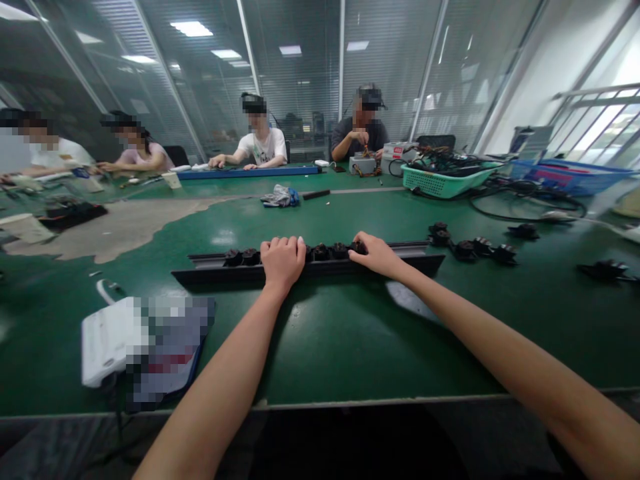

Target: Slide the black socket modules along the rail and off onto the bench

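Observation:
A long black channel-shaped rail (230, 275) lies crosswise on the green table in front of me. Several small black pieces, perhaps socket modules (321, 252), sit in a row inside it. Over the rail's middle, my left hand (283, 261) has its fingers curled across the channel, covering part of the row. My right hand (374, 253) pinches a black module (357, 247) at the right end of that row. Its underside is hidden by the rail's front wall. To the right of the rail, more loose black modules (465, 249) rest on the table.
Near the front left are a white box (111, 340) and a blurred flat packet (170, 357). Beyond the rail lie gloves (280, 196) and a black strip (316, 195). A green basket (450, 181) of cables stands back right. Several people sit across the table.

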A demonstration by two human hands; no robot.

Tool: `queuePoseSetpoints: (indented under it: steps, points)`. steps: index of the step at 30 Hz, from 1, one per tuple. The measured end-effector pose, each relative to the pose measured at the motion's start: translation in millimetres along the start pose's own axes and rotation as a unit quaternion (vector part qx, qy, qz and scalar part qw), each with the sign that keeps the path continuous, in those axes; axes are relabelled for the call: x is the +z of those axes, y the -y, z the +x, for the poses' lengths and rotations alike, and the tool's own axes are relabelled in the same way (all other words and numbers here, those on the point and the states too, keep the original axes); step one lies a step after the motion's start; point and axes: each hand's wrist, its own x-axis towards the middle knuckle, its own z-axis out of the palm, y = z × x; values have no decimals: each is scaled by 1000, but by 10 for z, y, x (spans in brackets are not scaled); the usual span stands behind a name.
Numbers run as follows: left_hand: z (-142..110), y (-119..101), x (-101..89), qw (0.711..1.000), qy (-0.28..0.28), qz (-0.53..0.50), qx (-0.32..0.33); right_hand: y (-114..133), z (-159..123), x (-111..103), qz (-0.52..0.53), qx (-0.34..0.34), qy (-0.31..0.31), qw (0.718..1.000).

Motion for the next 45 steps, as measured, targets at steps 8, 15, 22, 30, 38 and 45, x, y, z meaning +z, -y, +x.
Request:
queuePoseSetpoints:
  steps: [8,15,22,30,38,45]
  points:
    - [5,-1,-2,1000,2,-3,-1,2,42,-28,12,21,-1,1000]
    - [3,-2,-13,1000,7,-11,-5,-42,25,-88,23,26,2,999]
    - [1,-7,-17,1000,7,-15,-6,-10,12,-108,14,33,2,999]
    - [1,-6,-15,1000,5,-8,-4,-1,-35,-115,-35,23,-8,999]
    - [-1,-7,-12,1000,5,-9,-4,-28,-82,-132,-63,28,-10,998]
    - [1,-10,-15,1000,4,-11,-7,-97,-102,-129,-65,13,-17,998]
